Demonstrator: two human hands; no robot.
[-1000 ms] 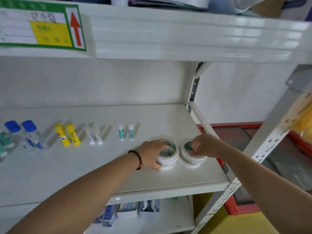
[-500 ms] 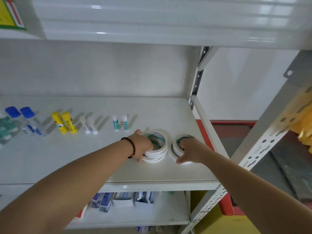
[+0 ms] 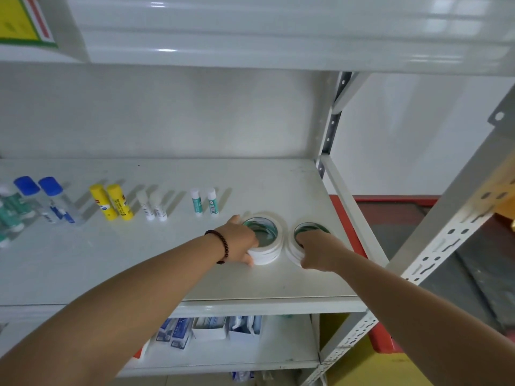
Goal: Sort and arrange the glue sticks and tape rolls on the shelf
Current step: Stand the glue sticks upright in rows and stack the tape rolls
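1. Two stacks of white tape rolls are lying flat near the right end of the shelf [image 3: 167, 274], just beside each other: the left stack [image 3: 269, 240] and the right stack [image 3: 295, 246], both with green inner cores.
2. Your left hand [image 3: 239, 242] is gripping the left stack, fingers curling over its near-left rim and thumb lying against its outer side.
3. Your right hand [image 3: 317, 250] is holding the right stack, fingers curling over its near rim into the core and covering much of it.
4. A dark bead bracelet [image 3: 220, 246] is sitting on your left wrist.
5. Glue sticks are standing upright in pairs in a row to the left: a teal-and-white pair [image 3: 204, 201] nearest the tape, then a white pair [image 3: 152, 208], then a yellow pair [image 3: 111, 201].
6. Two blue-capped bottles [image 3: 53, 200] are standing further left, and teal-labelled items [image 3: 11, 210] are crowding the left edge, too blurred to name.
7. Boxes [image 3: 209, 328] are sitting on the lower shelf.
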